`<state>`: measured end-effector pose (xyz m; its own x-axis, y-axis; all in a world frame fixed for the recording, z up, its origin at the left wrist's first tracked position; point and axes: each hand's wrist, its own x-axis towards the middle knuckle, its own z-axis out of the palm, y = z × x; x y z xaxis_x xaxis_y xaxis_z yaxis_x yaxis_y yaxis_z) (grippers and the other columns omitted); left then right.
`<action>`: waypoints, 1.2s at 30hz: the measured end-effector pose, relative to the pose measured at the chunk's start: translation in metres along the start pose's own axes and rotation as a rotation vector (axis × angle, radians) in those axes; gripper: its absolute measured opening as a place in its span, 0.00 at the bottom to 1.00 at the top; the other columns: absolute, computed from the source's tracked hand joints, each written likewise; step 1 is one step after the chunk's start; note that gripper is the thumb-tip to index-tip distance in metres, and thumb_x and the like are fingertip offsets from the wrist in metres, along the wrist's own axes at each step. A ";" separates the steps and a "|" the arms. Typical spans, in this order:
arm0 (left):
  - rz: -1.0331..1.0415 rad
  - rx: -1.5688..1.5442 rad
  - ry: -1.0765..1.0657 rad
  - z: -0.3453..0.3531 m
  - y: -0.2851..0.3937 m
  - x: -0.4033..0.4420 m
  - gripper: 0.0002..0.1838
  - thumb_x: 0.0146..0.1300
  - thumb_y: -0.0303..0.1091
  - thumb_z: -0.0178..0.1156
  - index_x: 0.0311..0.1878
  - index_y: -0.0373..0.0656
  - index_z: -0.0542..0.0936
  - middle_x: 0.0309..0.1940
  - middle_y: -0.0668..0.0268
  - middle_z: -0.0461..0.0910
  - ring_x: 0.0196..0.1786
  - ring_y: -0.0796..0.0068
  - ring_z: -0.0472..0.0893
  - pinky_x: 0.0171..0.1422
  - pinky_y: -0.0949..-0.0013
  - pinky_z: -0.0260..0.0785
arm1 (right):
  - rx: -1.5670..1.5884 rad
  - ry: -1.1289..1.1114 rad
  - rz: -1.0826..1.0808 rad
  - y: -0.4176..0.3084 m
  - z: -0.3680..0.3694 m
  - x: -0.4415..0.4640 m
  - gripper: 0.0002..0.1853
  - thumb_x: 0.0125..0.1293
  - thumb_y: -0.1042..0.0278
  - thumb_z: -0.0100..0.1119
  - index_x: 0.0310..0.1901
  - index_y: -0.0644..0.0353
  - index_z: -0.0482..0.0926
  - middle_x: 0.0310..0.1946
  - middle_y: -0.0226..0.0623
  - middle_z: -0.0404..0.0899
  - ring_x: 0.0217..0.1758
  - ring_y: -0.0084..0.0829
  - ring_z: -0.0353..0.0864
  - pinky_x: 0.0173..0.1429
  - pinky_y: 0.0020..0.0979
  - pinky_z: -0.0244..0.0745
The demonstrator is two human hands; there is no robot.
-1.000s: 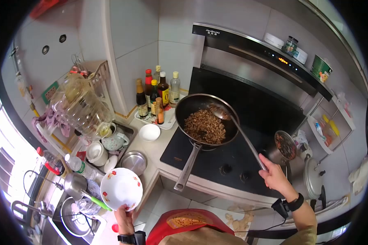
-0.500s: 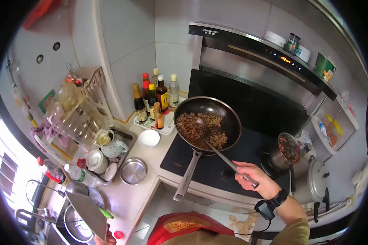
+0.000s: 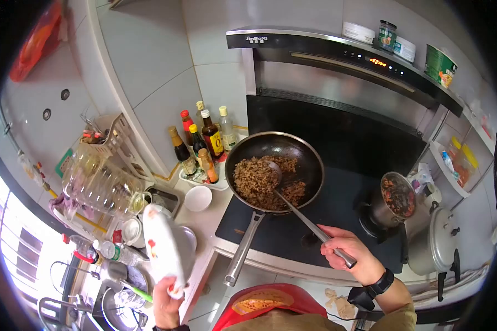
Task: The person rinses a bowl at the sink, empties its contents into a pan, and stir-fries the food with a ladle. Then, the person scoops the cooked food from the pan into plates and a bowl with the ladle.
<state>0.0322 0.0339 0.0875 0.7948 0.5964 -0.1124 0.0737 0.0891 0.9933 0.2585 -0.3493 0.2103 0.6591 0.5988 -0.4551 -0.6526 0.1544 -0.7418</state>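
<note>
My right hand [image 3: 342,248] is wrapped round the metal handle of a ladle [image 3: 302,218]. The ladle's head rests among browned minced food [image 3: 255,181] in a dark wok [image 3: 306,160] on the black stove. The wok's steel handle [image 3: 245,248] points toward me, with no hand on it. At the lower left my left hand [image 3: 167,300] grips the edge of a white bowl with red flowers [image 3: 163,248]. That bowl is tilted nearly on its side above the counter and partly covers a round steel dish [image 3: 189,241].
Sauce bottles [image 3: 201,140] stand on a tray left of the wok, beside a small white bowl [image 3: 197,198]. A pot of dark red food [image 3: 397,196] and a pressure cooker [image 3: 442,237] are at the right. The sink [image 3: 119,309] lies lower left.
The ladle has moved from the wok's right side into the food, and my right hand has shifted left. The flowered bowl dipped toward the sink, then rose, now tilted. The view has shifted.
</note>
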 end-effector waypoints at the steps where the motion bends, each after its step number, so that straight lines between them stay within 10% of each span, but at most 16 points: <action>1: -0.071 -0.189 0.036 0.010 -0.002 0.020 0.10 0.53 0.25 0.54 0.39 0.34 0.75 0.32 0.56 0.80 0.37 0.65 0.81 0.37 0.69 0.72 | -0.002 0.005 -0.006 -0.003 0.000 -0.005 0.33 0.58 0.77 0.51 0.67 0.64 0.56 0.24 0.38 0.73 0.13 0.22 0.66 0.16 0.22 0.59; 5: -0.378 -0.555 0.004 0.082 0.065 0.062 0.16 0.51 0.19 0.52 0.47 0.33 0.72 0.36 0.57 0.78 0.37 0.65 0.81 0.35 0.65 0.76 | -0.041 0.039 -0.057 -0.019 0.003 -0.021 0.32 0.56 0.77 0.51 0.66 0.63 0.59 0.25 0.40 0.74 0.13 0.22 0.66 0.15 0.22 0.57; 14: -0.202 -0.250 -0.217 0.187 0.106 0.130 0.24 0.50 0.17 0.47 0.55 0.31 0.66 0.42 0.53 0.74 0.38 0.54 0.81 0.32 0.59 0.82 | -0.206 0.054 -0.123 -0.035 0.014 -0.060 0.37 0.55 0.83 0.52 0.69 0.55 0.55 0.26 0.42 0.76 0.12 0.25 0.71 0.16 0.23 0.65; 19: -0.242 -0.377 -0.295 0.218 0.092 0.156 0.23 0.52 0.17 0.46 0.55 0.32 0.66 0.45 0.54 0.75 0.43 0.55 0.81 0.40 0.56 0.81 | -1.029 0.186 -0.163 0.008 0.017 -0.059 0.36 0.56 0.79 0.55 0.68 0.56 0.56 0.26 0.38 0.78 0.17 0.25 0.76 0.23 0.25 0.71; 21: -0.296 -0.410 -0.291 0.224 0.090 0.157 0.23 0.52 0.17 0.46 0.55 0.32 0.66 0.47 0.53 0.75 0.44 0.57 0.81 0.42 0.55 0.81 | -1.475 0.193 -0.689 0.032 -0.002 -0.044 0.36 0.53 0.76 0.57 0.67 0.57 0.58 0.28 0.45 0.78 0.21 0.37 0.79 0.25 0.31 0.74; 27: -0.285 -0.417 -0.306 0.214 0.078 0.152 0.25 0.50 0.16 0.46 0.56 0.31 0.64 0.47 0.52 0.74 0.43 0.55 0.81 0.41 0.53 0.81 | -1.841 0.304 -0.559 0.039 -0.008 -0.064 0.36 0.51 0.76 0.57 0.65 0.59 0.61 0.29 0.48 0.78 0.25 0.45 0.79 0.30 0.38 0.75; 34: -0.244 -0.457 -0.263 0.199 0.064 0.153 0.26 0.49 0.15 0.48 0.56 0.30 0.65 0.44 0.52 0.74 0.41 0.55 0.81 0.40 0.51 0.81 | -1.446 0.220 -0.739 0.039 -0.014 -0.068 0.37 0.52 0.82 0.53 0.67 0.58 0.59 0.25 0.43 0.77 0.17 0.30 0.75 0.21 0.30 0.69; 36: -0.238 -0.460 -0.232 0.191 0.067 0.148 0.25 0.48 0.15 0.48 0.55 0.30 0.66 0.43 0.53 0.75 0.39 0.57 0.81 0.39 0.53 0.81 | -0.849 0.167 -0.358 0.036 -0.021 -0.066 0.39 0.57 0.83 0.52 0.70 0.59 0.50 0.21 0.30 0.74 0.16 0.19 0.72 0.22 0.22 0.69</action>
<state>0.2702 -0.0245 0.1426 0.9037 0.3309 -0.2718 0.0387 0.5690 0.8214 0.1996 -0.3999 0.2032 0.8559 0.4960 -0.1462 0.0477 -0.3573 -0.9328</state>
